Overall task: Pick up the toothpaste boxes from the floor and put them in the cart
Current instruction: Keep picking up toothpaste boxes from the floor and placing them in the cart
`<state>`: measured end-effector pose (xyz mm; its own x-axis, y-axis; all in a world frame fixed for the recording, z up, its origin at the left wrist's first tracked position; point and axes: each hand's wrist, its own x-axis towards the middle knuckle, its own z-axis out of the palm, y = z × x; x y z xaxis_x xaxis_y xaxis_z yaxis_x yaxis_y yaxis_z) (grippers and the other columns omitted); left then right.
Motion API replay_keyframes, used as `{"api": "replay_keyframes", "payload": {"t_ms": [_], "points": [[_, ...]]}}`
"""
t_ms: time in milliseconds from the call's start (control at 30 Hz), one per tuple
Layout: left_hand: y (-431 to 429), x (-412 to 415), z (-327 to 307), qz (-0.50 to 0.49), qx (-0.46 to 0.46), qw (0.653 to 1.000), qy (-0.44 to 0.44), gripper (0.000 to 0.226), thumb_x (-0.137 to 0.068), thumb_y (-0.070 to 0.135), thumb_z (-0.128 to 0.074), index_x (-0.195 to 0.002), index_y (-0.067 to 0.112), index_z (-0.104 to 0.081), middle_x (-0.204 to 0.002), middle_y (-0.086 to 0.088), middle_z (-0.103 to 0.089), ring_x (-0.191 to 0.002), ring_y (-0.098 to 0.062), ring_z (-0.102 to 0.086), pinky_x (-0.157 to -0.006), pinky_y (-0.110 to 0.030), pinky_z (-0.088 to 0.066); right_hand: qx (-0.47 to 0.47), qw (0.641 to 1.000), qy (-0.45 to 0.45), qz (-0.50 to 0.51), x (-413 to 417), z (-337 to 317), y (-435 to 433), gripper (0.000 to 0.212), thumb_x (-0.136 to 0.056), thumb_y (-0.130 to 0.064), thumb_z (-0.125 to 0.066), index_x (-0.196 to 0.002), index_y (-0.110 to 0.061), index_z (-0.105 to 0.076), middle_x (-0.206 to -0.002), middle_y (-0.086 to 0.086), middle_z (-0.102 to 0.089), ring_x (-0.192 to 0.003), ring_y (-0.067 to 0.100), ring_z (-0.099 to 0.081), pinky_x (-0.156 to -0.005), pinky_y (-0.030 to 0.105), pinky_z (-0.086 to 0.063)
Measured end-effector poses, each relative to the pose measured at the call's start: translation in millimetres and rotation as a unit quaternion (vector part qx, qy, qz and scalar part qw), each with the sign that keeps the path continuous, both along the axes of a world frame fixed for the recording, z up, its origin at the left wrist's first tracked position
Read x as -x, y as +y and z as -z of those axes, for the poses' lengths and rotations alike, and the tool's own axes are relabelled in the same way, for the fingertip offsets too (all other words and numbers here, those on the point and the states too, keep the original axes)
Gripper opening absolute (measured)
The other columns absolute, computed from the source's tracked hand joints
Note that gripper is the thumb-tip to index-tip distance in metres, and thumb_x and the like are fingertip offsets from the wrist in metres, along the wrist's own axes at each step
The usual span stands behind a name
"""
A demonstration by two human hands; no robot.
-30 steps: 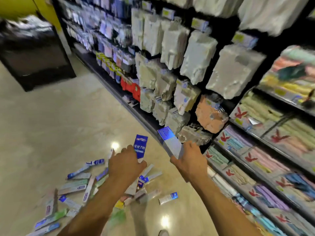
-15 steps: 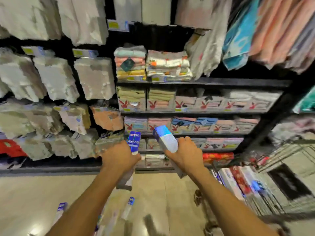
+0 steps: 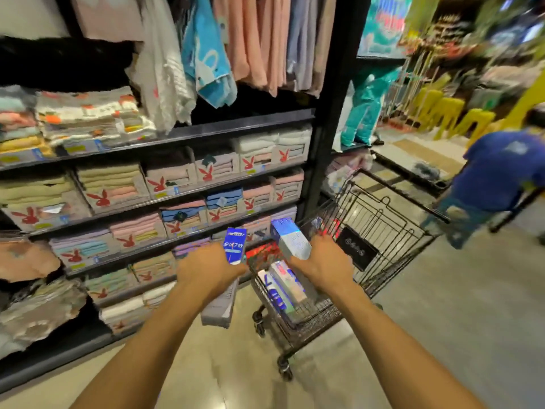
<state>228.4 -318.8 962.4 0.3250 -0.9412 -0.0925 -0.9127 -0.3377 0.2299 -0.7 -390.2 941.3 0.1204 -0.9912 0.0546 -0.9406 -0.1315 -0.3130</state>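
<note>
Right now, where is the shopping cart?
In the head view, the cart stands centre-right on the floor, beside the towel shelves, just beyond the right hand.

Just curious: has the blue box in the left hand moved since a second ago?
Yes. The blue box went rightward along the shelves, up to the cart.

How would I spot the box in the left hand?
Find the black wire cart beside the towel shelves. Just left of it, the left hand grips a toothpaste box. Its end is dark blue with white writing; the right hand holds a pale grey box.
</note>
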Motion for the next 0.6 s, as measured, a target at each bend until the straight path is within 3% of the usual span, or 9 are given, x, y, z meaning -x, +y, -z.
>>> {"api": "replay_keyframes", "payload": {"t_ms": [167,400,500,600], "points": [[-51,90,14,-0.016,-0.005,1.000,0.020,0.057,-0.073,0.079,-0.054,-0.075,0.023,-0.057,-0.075,0.000,-0.064,-0.069,-0.020,-0.064,-0.068,-0.030,-0.056,-0.003,0.999,0.027,0.023,92,2,-38,0.062,-0.077,-0.066,-0.062,-0.111,-0.015,-0.060,-0.107,0.003,-0.054,-0.098,0.027,-0.062,-0.071,0.037,-0.044],[-112,132,37,-0.054,-0.032,0.998,0.016,0.053,-0.079,0.077,-0.056,-0.079,0.025,-0.054,-0.071,0.004,-0.062,-0.065,-0.013,-0.060,-0.055,-0.025,-0.045,-0.011,0.999,0.033,0.014,144,11,-119,0.066,-0.078,-0.070,-0.060,-0.111,-0.013,-0.059,-0.102,0.004,-0.057,-0.081,0.024,-0.058,-0.068,0.038,-0.052],[-148,134,57,-0.090,-0.046,0.994,0.032,0.053,-0.078,0.077,-0.058,-0.080,0.025,-0.050,-0.076,0.003,-0.062,-0.070,-0.017,-0.061,-0.061,-0.028,-0.049,-0.018,0.999,0.037,0.005,147,24,-160,0.065,-0.077,-0.071,-0.060,-0.109,-0.015,-0.057,-0.103,0.003,-0.056,-0.083,0.023,-0.059,-0.069,0.039,-0.053],[-192,132,88,-0.124,-0.032,0.990,0.061,0.064,-0.070,0.084,-0.057,-0.093,0.024,-0.053,-0.083,0.001,-0.064,-0.074,-0.020,-0.062,-0.065,-0.028,-0.051,-0.018,0.998,0.055,-0.011,150,43,-204,0.066,-0.077,-0.075,-0.058,-0.107,-0.017,-0.057,-0.104,0.002,-0.058,-0.087,0.024,-0.062,-0.070,0.040,-0.055]]}}
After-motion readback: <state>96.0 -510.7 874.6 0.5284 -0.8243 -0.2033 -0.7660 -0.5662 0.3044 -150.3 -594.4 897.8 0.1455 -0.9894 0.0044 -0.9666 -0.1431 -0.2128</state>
